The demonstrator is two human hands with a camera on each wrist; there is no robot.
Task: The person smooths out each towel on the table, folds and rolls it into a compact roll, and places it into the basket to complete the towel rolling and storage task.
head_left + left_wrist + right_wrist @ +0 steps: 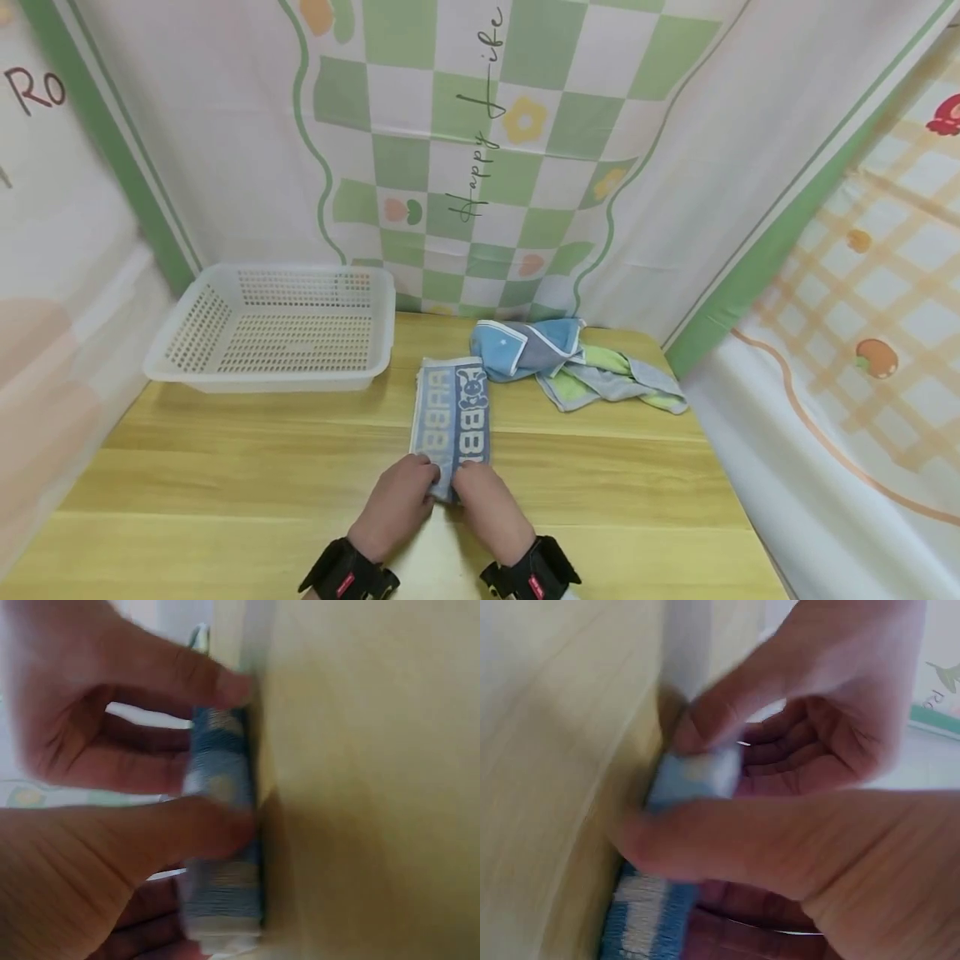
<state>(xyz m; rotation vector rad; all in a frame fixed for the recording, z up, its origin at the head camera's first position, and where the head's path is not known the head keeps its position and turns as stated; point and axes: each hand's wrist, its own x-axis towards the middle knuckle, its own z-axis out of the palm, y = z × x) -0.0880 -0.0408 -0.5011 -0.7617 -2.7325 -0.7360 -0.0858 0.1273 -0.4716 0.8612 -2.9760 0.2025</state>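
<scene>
A folded blue-and-white towel with block letters and a small animal figure lies lengthwise on the table. My left hand grips the left part of its near end, and my right hand grips the right part close beside it. In the left wrist view, both thumbs press on the near side of the towel, with the other fingers behind it. The right wrist view shows the towel's edge pinched the same way, slightly blurred. Some fingertips are hidden behind the cloth.
A white perforated plastic basket stands at the back left of the wooden table. Right of the towel's far end lie a crumpled blue-and-grey cloth and a green-and-grey cloth, touching each other. Patterned curtains hang behind the table.
</scene>
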